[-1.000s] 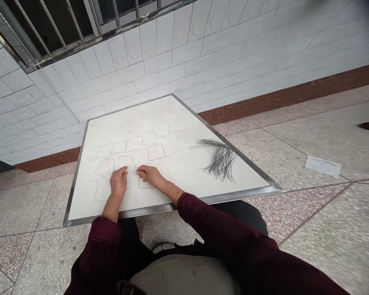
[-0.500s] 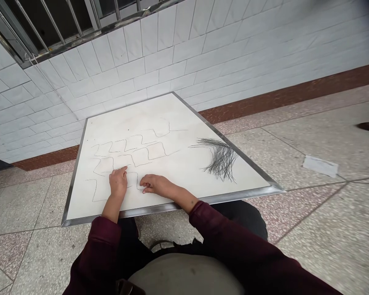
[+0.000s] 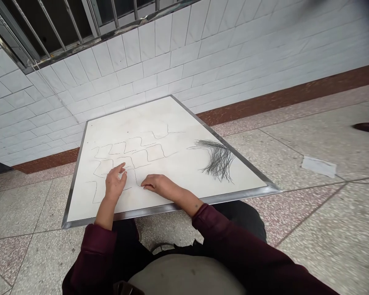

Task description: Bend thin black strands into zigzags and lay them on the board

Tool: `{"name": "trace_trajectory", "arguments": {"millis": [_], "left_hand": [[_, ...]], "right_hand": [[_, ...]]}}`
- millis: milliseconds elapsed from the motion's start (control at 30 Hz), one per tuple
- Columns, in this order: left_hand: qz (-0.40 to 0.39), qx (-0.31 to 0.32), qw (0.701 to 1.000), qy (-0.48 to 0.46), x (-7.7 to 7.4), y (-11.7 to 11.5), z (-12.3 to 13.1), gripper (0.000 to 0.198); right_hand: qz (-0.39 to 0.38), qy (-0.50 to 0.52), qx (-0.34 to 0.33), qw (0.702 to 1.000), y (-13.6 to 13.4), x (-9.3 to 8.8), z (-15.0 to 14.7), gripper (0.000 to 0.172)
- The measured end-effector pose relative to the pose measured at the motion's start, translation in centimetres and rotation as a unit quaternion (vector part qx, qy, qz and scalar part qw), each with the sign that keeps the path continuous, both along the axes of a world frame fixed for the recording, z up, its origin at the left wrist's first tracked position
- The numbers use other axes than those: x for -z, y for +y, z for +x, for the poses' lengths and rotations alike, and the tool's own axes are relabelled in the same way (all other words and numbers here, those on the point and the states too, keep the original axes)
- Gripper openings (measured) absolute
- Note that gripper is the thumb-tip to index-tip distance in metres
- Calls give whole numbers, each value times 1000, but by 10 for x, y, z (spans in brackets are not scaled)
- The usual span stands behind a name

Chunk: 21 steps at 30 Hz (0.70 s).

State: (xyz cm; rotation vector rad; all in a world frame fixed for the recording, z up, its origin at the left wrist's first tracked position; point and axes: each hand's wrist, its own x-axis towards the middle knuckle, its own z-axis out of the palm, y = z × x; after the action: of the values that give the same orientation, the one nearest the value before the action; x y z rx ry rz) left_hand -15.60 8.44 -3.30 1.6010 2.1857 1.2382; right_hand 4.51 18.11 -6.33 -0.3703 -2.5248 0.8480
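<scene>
My right hand (image 3: 161, 186) is closed in a pinch over the white board, its fingertips at the lower end of a thin, dark bent wire (image 3: 135, 176). To its left, my left hand (image 3: 115, 183) is open, thumb and forefinger apart, near the other side of that wire. Whether the left fingers touch it, I cannot tell. Another bent wire (image 3: 96, 191) lies left of the left hand, toward the near edge. Beyond both hands, several similar step-shaped wires (image 3: 147, 154) are laid out in rows.
The metal-edged white board (image 3: 184, 180) rests over my lap. A tangled pile of dark wires (image 3: 219, 163) lies on its right side. Behind stand a white tiled wall (image 3: 123, 88) and a barred window (image 3: 61, 24). A pale flat piece (image 3: 319, 166) lies on the floor.
My left hand has drawn back slightly to the left and its thumb and forefinger have spread. The wire by my right fingertips has shifted and tilted. The right hand stays nearly in place.
</scene>
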Motion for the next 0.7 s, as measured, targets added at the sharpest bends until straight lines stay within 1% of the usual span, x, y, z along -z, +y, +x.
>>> {"name": "trace_trajectory", "arguments": {"millis": [33,67,133,167,200,267,300,367,467,600,700], "left_hand": [[35,-23,997,-63,-6,-4,3,42],[77,-54,987,-133,-11,-9,7,46],[153,-116,946,-261,-15,-19,16,56],[167,-132,926,-313,-15,-25,22,58],[160,-131,911,-356,-14,-30,29,57],[102,-91,897,-420,-8,-39,44,51],[79,-67,894,-437,-6,-42,52,49],[61,-38,891,-448,-2,-48,66,46],[60,-25,896,-440,-1,-53,82,40],[53,-1,904,-424,-4,-60,90,37],[45,8,909,-414,-5,-66,92,38]], "right_hand": [[-2,20,4,1000,-1,-5,2,18],[-5,40,8,999,-3,-10,4,18],[-11,74,16,997,-8,-18,7,18],[-12,87,16,996,-10,-22,8,19],[-14,98,15,995,-13,-25,9,19],[-16,114,8,993,-19,-30,12,18],[-15,117,5,993,-22,-31,13,18],[-7,119,-4,993,-28,-35,15,18],[17,110,-18,994,-36,-39,19,18],[35,84,-32,995,-45,-47,28,15],[20,51,-45,997,-49,-53,37,15]]}}
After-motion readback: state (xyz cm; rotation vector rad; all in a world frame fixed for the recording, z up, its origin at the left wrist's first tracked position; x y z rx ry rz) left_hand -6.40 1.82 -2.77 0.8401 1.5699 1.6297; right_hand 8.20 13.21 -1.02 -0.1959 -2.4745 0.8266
